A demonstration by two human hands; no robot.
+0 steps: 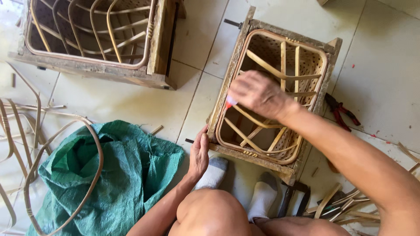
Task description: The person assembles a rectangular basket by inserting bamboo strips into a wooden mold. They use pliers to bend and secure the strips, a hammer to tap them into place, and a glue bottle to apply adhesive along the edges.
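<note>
From the head camera, a green woven sack [118, 175] lay slumped on the tiled floor [131, 100] at lower left, crumpled and soft-edged, with a bent rattan hoop [94, 144] curving over its top.

Two wooden frames stood on the floor. The near wooden frame [227, 83], a rough box, held a woven rattan basket [306, 61] with crossing cane strips inside, and lay just ahead of the person's feet. The far wooden frame [109, 72], at upper left and well apart, held a second rattan form of curved ribs.

The right hand [258, 94] hovered over the open top of the near basket, its fingers closed around a small tube [229, 102] with a red tip and pale body, which pointed toward the frame's left rail. It may have been a glue tube, though it was too small to tell. The tip sat just beside the inner rim of the basket.

The left hand [199, 155] rested against the near left corner of the same frame, fingers curled and pressing on the wood, gripping the frame's edge rather than any loose thing.

Two feet in grey-white socks [214, 172] sat between the knees and the frame. One pair of red-handled pliers [341, 111] lay on the floor to the right of the frame, apart from it. Loose cane strips [341, 205] were scattered at lower right, and more bent lengths lay at far left, too tangled to count.
</note>
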